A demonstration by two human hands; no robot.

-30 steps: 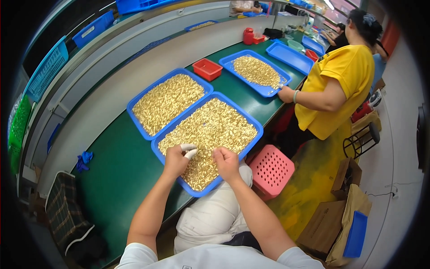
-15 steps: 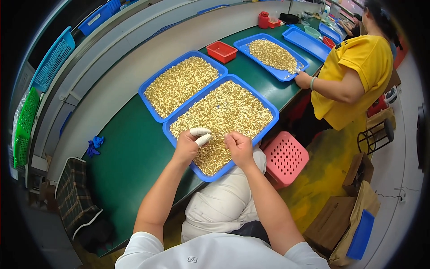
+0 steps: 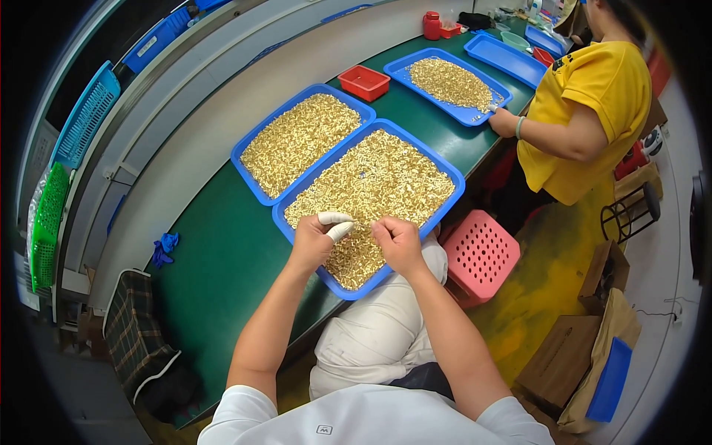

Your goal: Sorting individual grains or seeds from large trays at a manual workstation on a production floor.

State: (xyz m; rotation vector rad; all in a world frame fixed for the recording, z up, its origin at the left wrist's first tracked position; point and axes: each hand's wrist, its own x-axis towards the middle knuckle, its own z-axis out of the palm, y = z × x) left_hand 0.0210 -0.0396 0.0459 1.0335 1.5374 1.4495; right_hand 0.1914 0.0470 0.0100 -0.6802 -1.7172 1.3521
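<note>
Small gold-coloured metal pieces [image 3: 386, 170] fill the near blue tray [image 3: 458, 176], which lies by the table's front edge. Over the tray's near part is my left hand [image 3: 317, 239], with white covers on the thumb and index finger. Those two fingertips are pinched together; whatever is between them is too small to make out. Close beside it, my right hand [image 3: 399, 242] has bare fingers curled into a pinch, its fingertips a short gap from the left ones. Any piece in it is hidden too. A second blue tray [image 3: 245, 180] of the same pieces touches the first.
A green table [image 3: 215, 245] runs along the wall. Beyond the trays are a red bin [image 3: 363, 83] and another blue tray [image 3: 404, 74], where a person in a yellow shirt [image 3: 593, 111] works. To my right stands a pink stool [image 3: 483, 256]; blue gloves [image 3: 165, 248] lie left.
The view has shifted slightly. Both hands stay pinched over the near tray, with hardly any movement. The person in yellow leans a little differently.
</note>
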